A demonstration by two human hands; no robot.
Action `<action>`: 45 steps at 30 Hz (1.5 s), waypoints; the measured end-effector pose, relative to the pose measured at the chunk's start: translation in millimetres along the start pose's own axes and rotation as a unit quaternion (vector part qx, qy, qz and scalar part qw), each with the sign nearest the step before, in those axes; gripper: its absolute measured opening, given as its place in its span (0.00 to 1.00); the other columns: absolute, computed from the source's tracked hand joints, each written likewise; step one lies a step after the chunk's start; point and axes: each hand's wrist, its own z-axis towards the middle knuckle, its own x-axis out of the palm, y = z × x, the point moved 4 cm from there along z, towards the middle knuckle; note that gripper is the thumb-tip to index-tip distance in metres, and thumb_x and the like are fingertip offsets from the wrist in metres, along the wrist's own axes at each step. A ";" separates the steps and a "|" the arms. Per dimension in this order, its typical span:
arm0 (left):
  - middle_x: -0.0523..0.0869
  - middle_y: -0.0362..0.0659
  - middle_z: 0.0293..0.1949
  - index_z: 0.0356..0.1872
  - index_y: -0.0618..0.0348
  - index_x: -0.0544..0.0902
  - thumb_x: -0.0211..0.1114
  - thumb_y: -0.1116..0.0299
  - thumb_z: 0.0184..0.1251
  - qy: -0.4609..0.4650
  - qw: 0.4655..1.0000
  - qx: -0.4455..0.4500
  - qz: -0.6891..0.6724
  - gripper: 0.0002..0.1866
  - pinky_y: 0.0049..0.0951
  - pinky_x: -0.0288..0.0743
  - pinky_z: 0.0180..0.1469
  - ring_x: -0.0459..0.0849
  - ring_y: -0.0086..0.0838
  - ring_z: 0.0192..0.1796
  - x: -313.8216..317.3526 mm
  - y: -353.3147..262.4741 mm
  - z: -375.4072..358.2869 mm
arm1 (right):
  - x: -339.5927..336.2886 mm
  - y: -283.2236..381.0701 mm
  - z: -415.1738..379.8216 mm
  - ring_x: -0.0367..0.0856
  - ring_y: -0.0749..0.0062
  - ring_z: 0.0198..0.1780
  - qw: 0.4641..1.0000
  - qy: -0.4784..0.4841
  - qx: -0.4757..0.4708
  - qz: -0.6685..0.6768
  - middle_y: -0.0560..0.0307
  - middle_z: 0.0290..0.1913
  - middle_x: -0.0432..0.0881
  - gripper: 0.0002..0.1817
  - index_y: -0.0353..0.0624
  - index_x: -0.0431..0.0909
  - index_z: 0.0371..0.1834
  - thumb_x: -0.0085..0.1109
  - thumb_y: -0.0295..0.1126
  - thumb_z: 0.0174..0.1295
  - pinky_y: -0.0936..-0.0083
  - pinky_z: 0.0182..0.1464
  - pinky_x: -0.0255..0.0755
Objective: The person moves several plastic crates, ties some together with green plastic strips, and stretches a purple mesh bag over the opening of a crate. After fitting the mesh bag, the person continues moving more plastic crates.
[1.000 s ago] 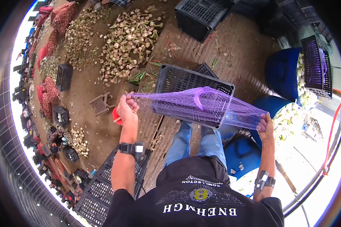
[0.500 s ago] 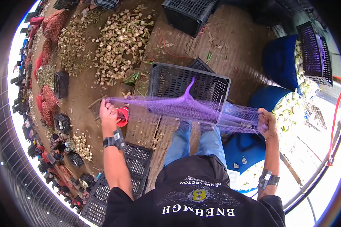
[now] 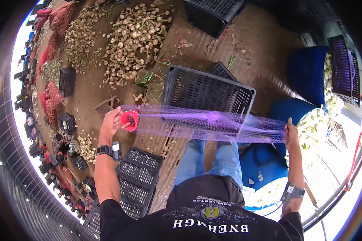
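Note:
A purple mesh net bag (image 3: 189, 125) is stretched taut across the view, see-through along most of its length. My left hand (image 3: 112, 120) pinches its left end, close to a red bucket (image 3: 130, 119). At the other end, my right hand (image 3: 292, 134) has its fingers closed on the mesh, with the thumb raised. A denser purple strand and a bunched lump show near the middle of the net. Behind the mesh stands a black plastic crate (image 3: 207, 76) with slotted walls, in front of my legs; the net covers its near edge.
Heaped garlic bulbs (image 3: 138, 38) lie on the floor at upper left. Blue barrels (image 3: 307, 74) with pale trimmings stand to the right. Black crates (image 3: 138, 170) sit by my left arm, and another black crate (image 3: 213, 18) is at the top. People and red sacks (image 3: 52, 98) line the far left.
My hands have moved farther apart, pulling the net longer and narrower. The purple peak that stood up in its middle has flattened into a lump. The view has shifted slightly.

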 end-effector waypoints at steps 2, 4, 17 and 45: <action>0.62 0.27 0.10 0.28 0.53 0.76 0.63 0.53 0.71 -0.038 0.999 0.002 -0.020 0.17 0.18 0.47 0.10 0.55 0.14 0.08 -4.1 5.7 17.1 | 12.7 -6.9 17.8 0.56 0.82 0.13 0.999 -0.021 0.007 -0.033 0.71 0.15 0.60 0.26 0.52 0.68 0.21 0.55 0.59 0.68 0.82 0.14 0.46; 0.62 0.27 0.10 0.27 0.53 0.75 0.62 0.52 0.71 -0.059 0.998 0.001 -0.003 0.18 0.18 0.47 0.11 0.56 0.14 0.08 -1.5 0.7 40.1 | 28.8 -5.2 38.7 0.55 0.84 0.12 0.999 -0.023 -0.013 -0.044 0.71 0.14 0.60 0.26 0.53 0.68 0.21 0.54 0.60 0.68 0.83 0.14 0.47; 0.59 0.25 0.11 0.25 0.52 0.77 0.61 0.46 0.70 -0.067 0.989 0.052 0.124 0.21 0.20 0.46 0.13 0.55 0.13 0.11 50.3 -106.7 178.5 | 82.1 27.4 101.8 0.53 0.87 0.12 0.991 0.057 -0.038 -0.113 0.73 0.13 0.60 0.22 0.48 0.71 0.21 0.62 0.49 0.66 0.82 0.14 0.44; 0.72 0.31 0.14 0.22 0.57 0.78 0.66 0.55 0.69 0.019 0.982 0.045 0.181 0.19 0.20 0.52 0.14 0.63 0.14 0.12 105.8 101.7 134.4 | 123.0 -23.3 132.5 0.67 0.85 0.15 0.912 0.124 -0.086 0.381 0.72 0.19 0.72 0.13 0.52 0.77 0.30 0.61 0.46 0.68 0.83 0.15 0.55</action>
